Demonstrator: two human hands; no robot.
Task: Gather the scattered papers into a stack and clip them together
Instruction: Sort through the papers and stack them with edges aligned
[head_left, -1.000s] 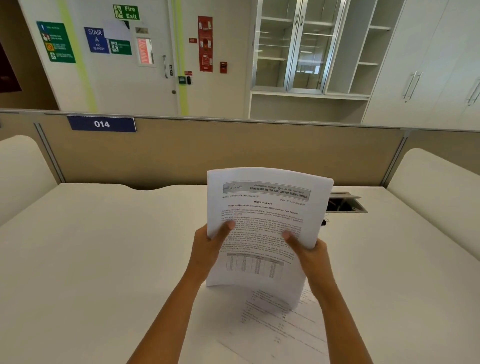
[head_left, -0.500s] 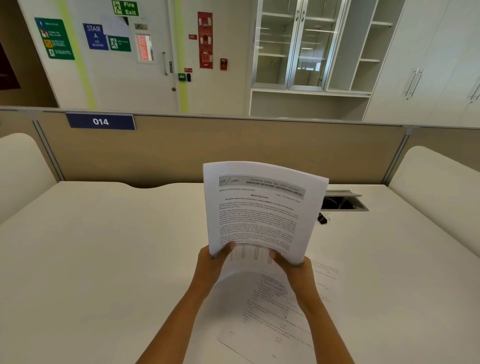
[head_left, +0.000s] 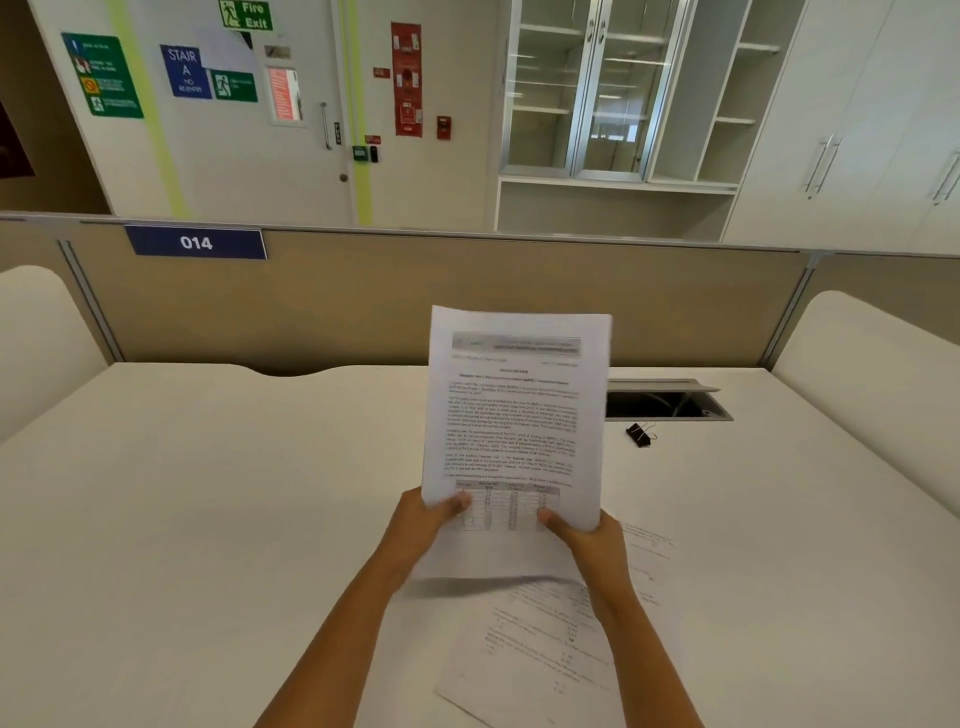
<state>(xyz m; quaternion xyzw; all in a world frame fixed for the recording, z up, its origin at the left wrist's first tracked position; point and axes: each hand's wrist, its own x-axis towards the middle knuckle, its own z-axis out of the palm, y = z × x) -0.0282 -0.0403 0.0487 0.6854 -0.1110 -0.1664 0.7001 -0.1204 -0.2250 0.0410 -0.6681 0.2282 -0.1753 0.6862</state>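
I hold a stack of printed papers (head_left: 514, 415) upright above the desk, text side toward me. My left hand (head_left: 421, 525) grips its lower left corner, thumb on the front. My right hand (head_left: 587, 540) grips the lower right corner the same way. Beneath my hands another printed sheet (head_left: 550, 639) lies flat on the white desk (head_left: 208, 519), partly hidden by my right forearm. A black binder clip (head_left: 639, 434) rests on the desk to the right of the stack, beyond my right hand.
An open cable hatch (head_left: 665, 402) is set into the desk behind the clip. A beige partition (head_left: 363, 301) with a "014" label closes the far edge. Rounded white side panels (head_left: 883, 384) stand at both ends of the desk.
The held stack has turned more upright and squarer to me. Both hands slid down from the middle of the pages to the bottom corners. The binder clip has come into view.
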